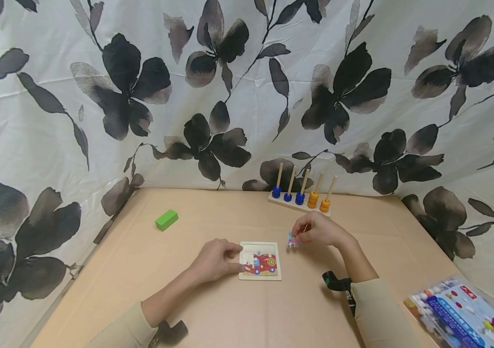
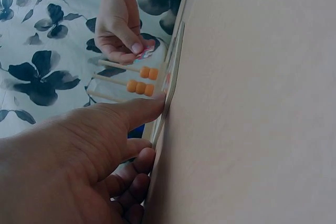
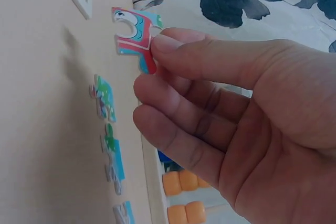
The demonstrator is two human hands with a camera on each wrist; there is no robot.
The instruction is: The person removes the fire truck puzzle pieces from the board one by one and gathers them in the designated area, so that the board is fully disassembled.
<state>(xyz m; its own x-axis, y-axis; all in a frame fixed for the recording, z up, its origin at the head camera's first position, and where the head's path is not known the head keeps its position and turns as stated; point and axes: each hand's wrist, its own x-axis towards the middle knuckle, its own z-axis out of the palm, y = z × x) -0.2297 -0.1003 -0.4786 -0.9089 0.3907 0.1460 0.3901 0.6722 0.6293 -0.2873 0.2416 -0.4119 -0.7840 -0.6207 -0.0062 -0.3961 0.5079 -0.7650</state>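
A small square jigsaw board (image 1: 279, 263) with a pale frame lies on the table, partly filled with a red vehicle picture (image 1: 268, 262). My left hand (image 1: 215, 260) holds the board by its left side, the thumb over the lower part of the frame and fingers against its edge. To the right of the board, my right hand (image 1: 319, 229) pinches a red and blue jigsaw piece (image 3: 137, 38) with a printed eye between thumb and fingertips. Below that hand in the right wrist view, several loose jigsaw pieces, among them a green and blue one (image 3: 105, 98), are on the table.
At the back stands a peg counter (image 1: 301, 205) with blue and orange beads on upright rods. A green block (image 1: 166, 220) lies at the back left. A clear-sided package (image 1: 468, 314) is at the front right. Floral cloth (image 1: 273, 96) hangs behind the table.
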